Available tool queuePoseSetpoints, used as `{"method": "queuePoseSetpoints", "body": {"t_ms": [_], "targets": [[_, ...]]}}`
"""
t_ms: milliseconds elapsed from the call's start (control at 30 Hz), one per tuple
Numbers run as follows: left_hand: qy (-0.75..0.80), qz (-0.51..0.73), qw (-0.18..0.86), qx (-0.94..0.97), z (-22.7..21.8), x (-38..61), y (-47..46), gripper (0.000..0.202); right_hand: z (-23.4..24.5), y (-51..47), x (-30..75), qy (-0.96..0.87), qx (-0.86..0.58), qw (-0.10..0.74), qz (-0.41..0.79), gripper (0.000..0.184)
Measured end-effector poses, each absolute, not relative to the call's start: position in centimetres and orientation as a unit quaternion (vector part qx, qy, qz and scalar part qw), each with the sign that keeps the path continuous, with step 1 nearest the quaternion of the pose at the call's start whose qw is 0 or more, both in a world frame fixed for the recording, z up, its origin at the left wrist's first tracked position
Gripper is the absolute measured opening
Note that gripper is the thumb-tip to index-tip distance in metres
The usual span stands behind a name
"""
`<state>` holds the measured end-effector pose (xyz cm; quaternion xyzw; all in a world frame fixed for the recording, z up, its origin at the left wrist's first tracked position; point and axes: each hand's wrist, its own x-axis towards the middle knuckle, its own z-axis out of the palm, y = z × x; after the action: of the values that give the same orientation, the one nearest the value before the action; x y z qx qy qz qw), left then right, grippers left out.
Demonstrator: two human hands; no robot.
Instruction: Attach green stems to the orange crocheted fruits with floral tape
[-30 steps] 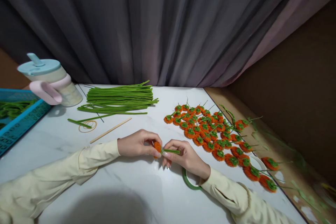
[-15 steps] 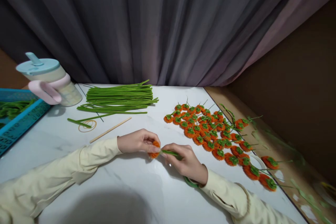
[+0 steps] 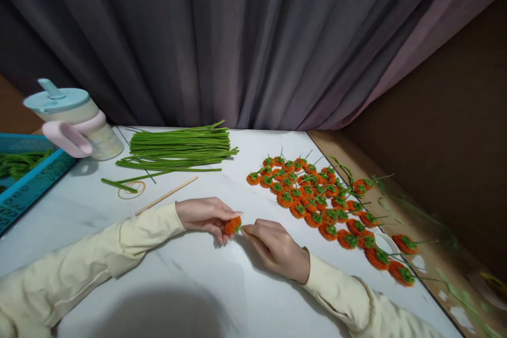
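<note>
Toward the near middle of the white table [image 3: 178, 285], pinches a small orange pipe-cleaner fruit [image 3: 233, 225] between thumb and fingertips of the left hand [image 3: 204, 215], other fingers loosely curled, fruit close to the tabletop. Meets it from the right with the right hand [image 3: 277, 249], fingers drawn together, tips at the fruit's green end; cannot tell whether gripping or only touching. Works just beside a spread of finished orange fruits [image 3: 317, 206] on the right. Has, farther back, a bundle of green pipe cleaners [image 3: 180, 149], a wooden stick [image 3: 166, 196], a rubber band [image 3: 132, 190], a lidded cup [image 3: 75, 121] and a blue basket [image 3: 24, 179] at the left edge.
</note>
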<state>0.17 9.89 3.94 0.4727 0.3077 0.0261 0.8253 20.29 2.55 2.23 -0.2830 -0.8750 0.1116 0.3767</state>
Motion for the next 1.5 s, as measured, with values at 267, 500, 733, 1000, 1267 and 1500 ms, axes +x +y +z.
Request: {"method": "queuePoseSetpoints", "body": {"t_ms": [267,500,733,1000,1267,1500], "targets": [[0.219,0.153,0.339,0.902,6.9,0.0,8.3,0.027,2.6,2.6,20.1,-0.755,-0.402,0.413,0.312,0.019],[0.178,0.141,0.221,0.948,6.7,0.1,7.6,0.02,2.8,2.9,20.0,-0.707,-0.397,0.413,0.416,0.02],[0.208,0.147,0.358,0.898,6.7,0.0,8.3,0.02,2.9,2.7,20.1,-0.752,-0.367,0.4,0.375,0.018],[0.299,0.033,0.698,0.65,6.5,0.0,9.4,0.022,2.2,2.7,20.4,-0.874,-0.256,0.376,0.17,0.016],[0.345,-0.004,0.8,0.491,5.1,0.1,9.6,0.037,2.1,2.5,20.3,-0.915,-0.198,0.35,-0.004,0.021],[0.288,0.068,0.498,0.815,7.4,0.0,8.6,0.034,2.1,2.6,20.3,-0.873,-0.271,0.379,0.143,0.016]]}}
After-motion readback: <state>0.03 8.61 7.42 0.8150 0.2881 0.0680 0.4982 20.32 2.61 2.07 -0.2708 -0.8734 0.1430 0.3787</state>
